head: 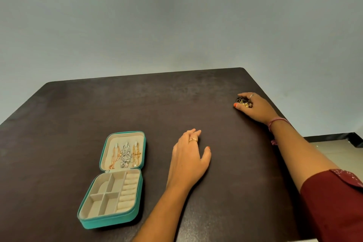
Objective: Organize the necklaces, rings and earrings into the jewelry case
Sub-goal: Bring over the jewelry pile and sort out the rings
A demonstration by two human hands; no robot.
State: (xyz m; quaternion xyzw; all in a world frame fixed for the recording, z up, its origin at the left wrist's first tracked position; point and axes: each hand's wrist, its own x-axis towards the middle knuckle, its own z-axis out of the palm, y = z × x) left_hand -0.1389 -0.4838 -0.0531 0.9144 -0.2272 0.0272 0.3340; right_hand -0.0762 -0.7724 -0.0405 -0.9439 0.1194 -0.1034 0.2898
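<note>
A teal jewelry case (pixel 113 180) lay open near the desk's (pixel 78 116) front-left edge, necklaces (pixel 125 155) hung in its lid. The right hand (pixel 253 107) closed its fingers on small jewelry (pixel 243 102) near the far-right corner; the left hand (pixel 189 155) rested mid-desk, fingers loosely together, thumb apart.

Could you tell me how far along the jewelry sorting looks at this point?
Necklaces already hang in the open lid of the teal jewelry case. The right hand is closed over a small jewelry pile near the table's far right edge; the left hand rests empty. Still left: the base's ring rolls and compartments look unfilled.
</note>
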